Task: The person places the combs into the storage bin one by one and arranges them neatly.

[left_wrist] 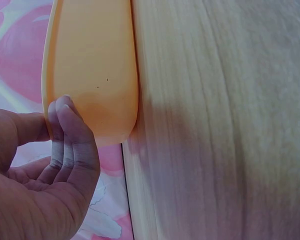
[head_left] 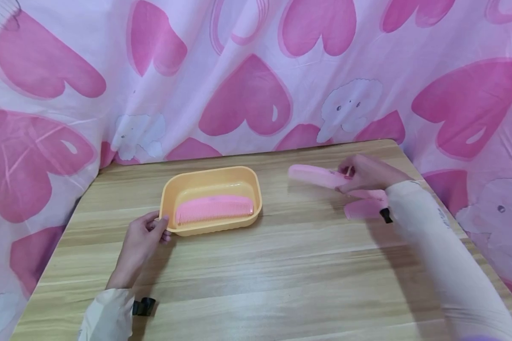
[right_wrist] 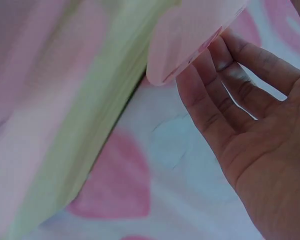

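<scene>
My left hand (head_left: 137, 244) pinches the near left corner of a yellow-orange plastic box (head_left: 211, 231) by its rim, thumb inside and fingers outside. The left wrist view shows the same hand (left_wrist: 65, 170) gripping the box wall (left_wrist: 97, 55). Inside the box lies a pink comb (head_left: 215, 206), teeth toward me. Off to the right, my right hand (head_left: 369, 173) holds a second pink comb (head_left: 313, 175) by one end, raised over the table. Beneath that hand, more pink comb pieces (head_left: 360, 209) lie on the wood, partly hidden by the wrist; how many, I cannot tell.
The wood-grain table (head_left: 256, 284) has its back edge against a pink curtain (head_left: 247, 99) printed with hearts. Curtain also hangs along the left and right sides. A black strap end (head_left: 144, 307) sticks out from the left wrist, another (head_left: 386, 215) from the right.
</scene>
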{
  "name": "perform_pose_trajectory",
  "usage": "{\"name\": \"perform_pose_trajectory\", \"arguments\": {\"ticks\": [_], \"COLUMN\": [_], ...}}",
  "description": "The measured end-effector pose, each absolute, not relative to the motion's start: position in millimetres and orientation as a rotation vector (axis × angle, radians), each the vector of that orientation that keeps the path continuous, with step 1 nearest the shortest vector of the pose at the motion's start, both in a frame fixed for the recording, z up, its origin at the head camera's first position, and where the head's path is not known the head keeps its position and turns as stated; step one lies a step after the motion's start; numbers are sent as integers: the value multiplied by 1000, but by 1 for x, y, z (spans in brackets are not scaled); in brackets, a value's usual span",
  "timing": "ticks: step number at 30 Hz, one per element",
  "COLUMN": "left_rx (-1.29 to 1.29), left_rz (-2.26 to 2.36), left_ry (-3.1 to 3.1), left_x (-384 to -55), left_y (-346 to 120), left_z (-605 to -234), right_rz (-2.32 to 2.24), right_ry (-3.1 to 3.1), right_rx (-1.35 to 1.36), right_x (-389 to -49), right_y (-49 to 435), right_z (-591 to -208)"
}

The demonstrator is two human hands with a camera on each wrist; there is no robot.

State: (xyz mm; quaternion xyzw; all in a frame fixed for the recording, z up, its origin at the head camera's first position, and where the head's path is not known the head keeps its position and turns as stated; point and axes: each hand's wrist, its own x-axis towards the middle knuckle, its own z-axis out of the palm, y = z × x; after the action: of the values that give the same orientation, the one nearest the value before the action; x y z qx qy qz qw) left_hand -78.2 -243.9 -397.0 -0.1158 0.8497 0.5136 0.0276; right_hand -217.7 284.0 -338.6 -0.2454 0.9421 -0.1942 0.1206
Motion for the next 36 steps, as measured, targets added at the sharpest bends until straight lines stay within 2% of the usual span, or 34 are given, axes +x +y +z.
{"name": "perform_pose_trajectory", "arguments": {"ticks": [8, 17, 26, 36], "left_rx": [-366, -357, -391, -397], "left_rz": [1592, 1595, 1558, 1591], "left_ry": [2625, 2628, 2628, 2619], "left_x": [-78, -78, -79, -79], "left_y": [-244, -242, -242, -241], "left_z": [-396, -395, -396, -395], "right_rz": [-552, -465, -446, -329], "right_ry": [2700, 2646, 2546, 2561], "right_rx": [-928, -1194, -1175, -1177], "right_x": [-241, -246, -234, -225], "right_y": [208, 119, 54, 20], "right_z": [-326, -316, -327, -346]}}
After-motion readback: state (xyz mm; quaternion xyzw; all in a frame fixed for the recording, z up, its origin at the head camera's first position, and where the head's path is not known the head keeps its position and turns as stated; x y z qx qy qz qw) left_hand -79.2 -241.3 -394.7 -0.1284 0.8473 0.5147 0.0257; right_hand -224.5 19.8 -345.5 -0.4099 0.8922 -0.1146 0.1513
